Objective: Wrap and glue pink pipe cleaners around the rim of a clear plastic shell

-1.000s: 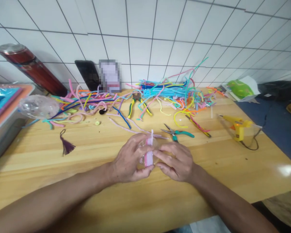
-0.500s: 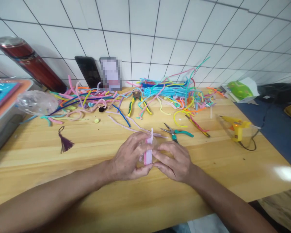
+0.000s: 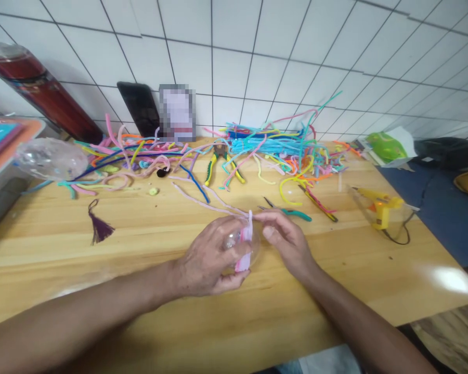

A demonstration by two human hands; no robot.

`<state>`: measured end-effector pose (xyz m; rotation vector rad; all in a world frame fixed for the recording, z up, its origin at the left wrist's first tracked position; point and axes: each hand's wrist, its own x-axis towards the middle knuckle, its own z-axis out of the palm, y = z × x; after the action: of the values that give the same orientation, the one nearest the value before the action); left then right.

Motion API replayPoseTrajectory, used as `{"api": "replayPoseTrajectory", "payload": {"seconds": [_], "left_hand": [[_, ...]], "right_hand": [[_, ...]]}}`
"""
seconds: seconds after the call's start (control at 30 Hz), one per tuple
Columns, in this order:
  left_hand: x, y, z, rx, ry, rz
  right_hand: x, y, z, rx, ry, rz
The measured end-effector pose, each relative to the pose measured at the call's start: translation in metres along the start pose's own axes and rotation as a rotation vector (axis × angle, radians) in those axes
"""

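My left hand (image 3: pixel 214 254) is closed around a clear plastic ball (image 3: pixel 231 240) that has a band of pale lilac and pink pipe cleaners (image 3: pixel 245 254) around its middle. One pipe cleaner end sticks up from the top of the band. My right hand (image 3: pixel 286 239) is just right of that end, fingers stretched toward it and thumb apart; whether a fingertip touches it is unclear. Two loose pale lilac pipe cleaners (image 3: pixel 203 201) lie beyond the ball, their near ends hidden by the hands. Green-handled needle-nose pliers (image 3: pixel 298 214) are partly covered behind my right hand.
Coloured pipe cleaners (image 3: pixel 265 145) pile along the tiled wall, with yellow-green pliers (image 3: pixel 209 169) before them. A purple tassel (image 3: pixel 101 228), another clear plastic ball (image 3: pixel 52 158) and a red flask (image 3: pixel 50 96) are left. Right are a utility knife (image 3: pixel 323 205) and yellow glue gun (image 3: pixel 382 208).
My right hand has moved up from the side of the band to near its top end, now covering part of the green pliers. The ball has turned slightly in my left hand.
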<state>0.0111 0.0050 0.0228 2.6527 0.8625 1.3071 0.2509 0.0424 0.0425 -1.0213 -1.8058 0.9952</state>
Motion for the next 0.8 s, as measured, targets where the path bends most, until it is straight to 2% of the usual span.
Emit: {"api": "replayPoseTrajectory", "payload": {"seconds": [0.3, 0.63, 0.8], "left_hand": [[0.004, 0.000, -0.001, 0.005, -0.010, 0.036], [-0.003, -0.003, 0.004, -0.057, -0.019, 0.012], [-0.001, -0.002, 0.002, -0.060, -0.020, 0.016]], "right_hand": [[0.006, -0.004, 0.015, 0.216, -0.099, 0.154], [0.003, 0.000, 0.024, 0.420, -0.042, 0.268], [0.004, 0.002, 0.026, 0.453, -0.060, 0.280]]}}
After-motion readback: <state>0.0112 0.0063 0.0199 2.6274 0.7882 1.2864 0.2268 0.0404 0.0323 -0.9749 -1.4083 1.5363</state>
